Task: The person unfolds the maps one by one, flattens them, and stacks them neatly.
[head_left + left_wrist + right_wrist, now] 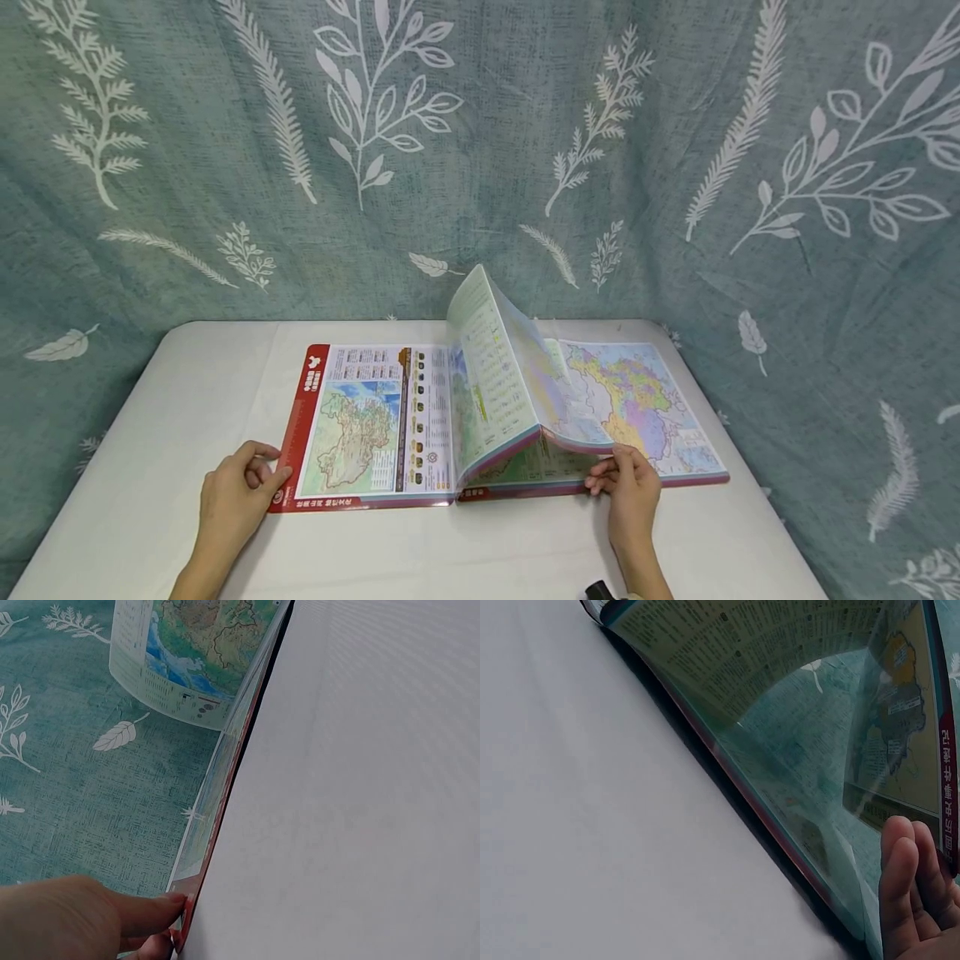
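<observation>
A fold-out map book (360,433) with glossy printed panels and a red border is spread on the table. Its left panel lies flat, while the middle leaf (495,375) stands up in a tent-like fold. At the lower left corner, my left hand (238,493) pinches the red edge (187,907) between thumb and finger. My right hand (630,492) holds the lower corner of the raised leaf, its fingers together beside the dark red border (948,780) in the right wrist view. Under the raised leaf, part of the lower panel is hidden.
The book rests on a white-covered table (172,400). A green-blue curtain (480,167) with white leaf prints hangs behind and around it. A coloured map panel (645,392) lies flat at the right. Near my right wrist is a small black object (597,590).
</observation>
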`<move>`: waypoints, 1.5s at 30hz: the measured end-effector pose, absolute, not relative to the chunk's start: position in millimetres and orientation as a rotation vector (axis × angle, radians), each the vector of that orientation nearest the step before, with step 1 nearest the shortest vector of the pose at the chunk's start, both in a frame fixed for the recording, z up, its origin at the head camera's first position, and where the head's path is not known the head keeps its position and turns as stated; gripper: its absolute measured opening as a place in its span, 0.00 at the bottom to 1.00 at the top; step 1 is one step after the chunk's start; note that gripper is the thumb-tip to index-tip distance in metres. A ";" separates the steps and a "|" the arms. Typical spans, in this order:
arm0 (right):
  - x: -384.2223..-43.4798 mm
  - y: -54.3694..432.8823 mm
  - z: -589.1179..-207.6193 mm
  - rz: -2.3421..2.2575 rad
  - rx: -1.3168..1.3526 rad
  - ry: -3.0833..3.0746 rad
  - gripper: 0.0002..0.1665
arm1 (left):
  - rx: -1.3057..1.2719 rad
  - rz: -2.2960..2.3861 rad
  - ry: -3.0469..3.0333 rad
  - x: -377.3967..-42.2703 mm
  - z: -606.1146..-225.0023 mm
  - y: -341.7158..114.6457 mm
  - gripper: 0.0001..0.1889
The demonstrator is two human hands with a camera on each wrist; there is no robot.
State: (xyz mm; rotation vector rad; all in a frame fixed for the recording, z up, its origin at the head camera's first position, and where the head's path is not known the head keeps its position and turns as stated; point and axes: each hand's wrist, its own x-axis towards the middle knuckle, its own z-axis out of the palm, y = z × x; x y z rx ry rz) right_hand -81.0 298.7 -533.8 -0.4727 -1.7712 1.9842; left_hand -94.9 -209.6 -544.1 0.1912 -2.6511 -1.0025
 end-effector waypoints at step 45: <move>-75.7 402.7 -543.7 1.696 -0.624 -1.585 0.04 | 0.174 -1.028 -2.653 -97.9 -540.3 -211.1 0.16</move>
